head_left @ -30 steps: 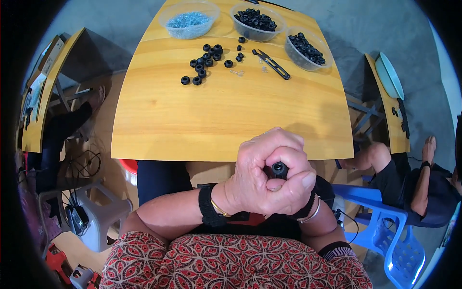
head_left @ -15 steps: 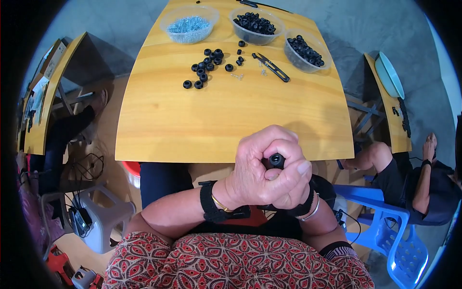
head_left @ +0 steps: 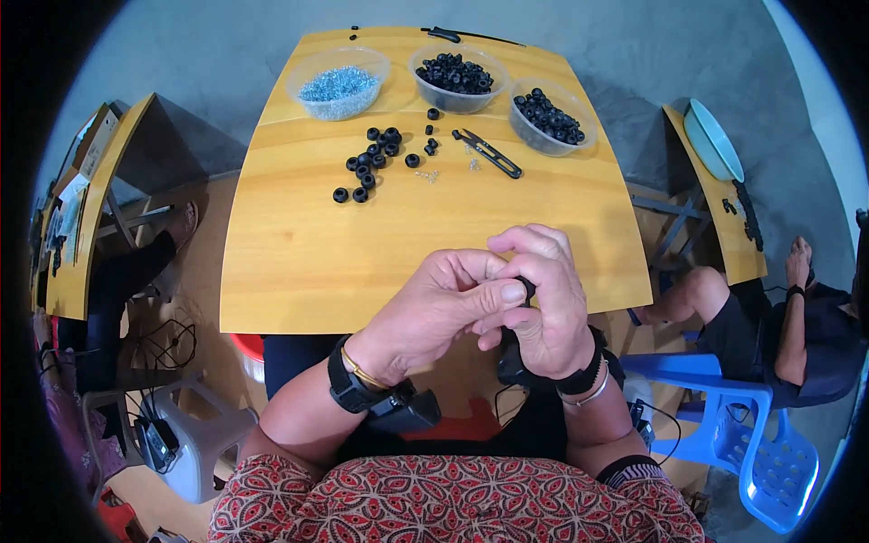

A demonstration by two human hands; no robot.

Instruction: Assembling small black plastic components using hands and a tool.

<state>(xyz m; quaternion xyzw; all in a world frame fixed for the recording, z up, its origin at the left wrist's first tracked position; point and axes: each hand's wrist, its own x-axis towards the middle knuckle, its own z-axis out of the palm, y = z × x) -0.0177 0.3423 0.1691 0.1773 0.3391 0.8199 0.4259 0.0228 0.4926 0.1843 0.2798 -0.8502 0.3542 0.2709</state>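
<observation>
Where the fingers of the two hands met, above the near edge of the wooden table (head_left: 308,282), a small black piece (head_left: 529,290) was caught between them, touching both sides. From the left hand (head_left: 418,306), the thumb reached across to the right and its tip lay against the piece; from the right hand (head_left: 554,312), the index finger and thumb curled round it from the opposite side. Both sets of fingers were closed in on it, so neither hand was nearer, though how much of the grip each bore could not be told. Only a dark strip showed just right of the left thumb tip, running roughly toward and away from the body; the rest was hidden by the fingers, and its true long axis could not be read.

Beyond the fingers and slightly left lay the black thread snips (head_left: 495,157), well apart from either hand. Farther left of them, still beyond the fingers, sat a cluster of loose black beads (head_left: 365,161). Past the snips, a clear tub of black beads (head_left: 546,145) stood a little to the fingers' right.
</observation>
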